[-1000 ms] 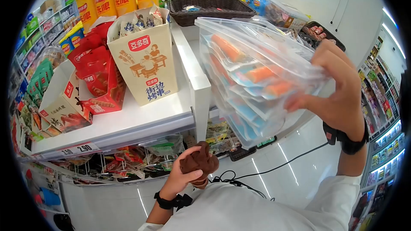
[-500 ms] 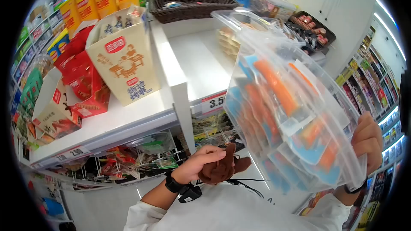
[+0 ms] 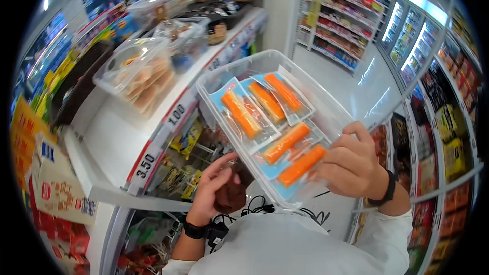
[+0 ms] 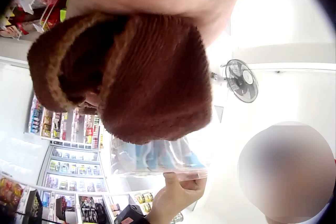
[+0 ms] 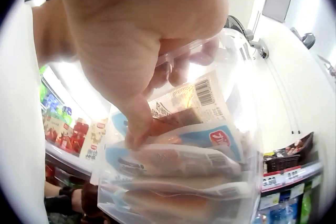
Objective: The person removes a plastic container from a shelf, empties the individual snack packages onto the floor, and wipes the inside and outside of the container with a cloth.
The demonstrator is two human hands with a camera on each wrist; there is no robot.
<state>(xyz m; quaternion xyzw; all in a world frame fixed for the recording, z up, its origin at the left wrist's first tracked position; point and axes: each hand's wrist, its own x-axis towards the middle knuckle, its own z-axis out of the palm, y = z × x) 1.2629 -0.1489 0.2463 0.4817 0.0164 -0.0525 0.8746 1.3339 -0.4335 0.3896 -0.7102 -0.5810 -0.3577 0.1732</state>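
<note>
My right hand grips the near right rim of a clear plastic tub, held tilted in the air in front of my body. Inside lie several flat packs with orange sticks on blue and white backing. In the right wrist view the thumb reaches inside over the packs, the fingers outside the wall. My left hand holds a folded brown cloth, below the tub's left side in the head view. Part of the cloth is hidden behind the tub and fingers.
To the left runs a white shelf with price labels. On it stand another clear tub of packs and a dark basket. Snack boxes fill the near left. Hanging snacks are below; stocked racks line the right.
The view has swung right. The tub has gone from steeply tipped to a flatter tilt, its packs facing up, still in my right hand. My left hand keeps hold of the brown cloth.
</note>
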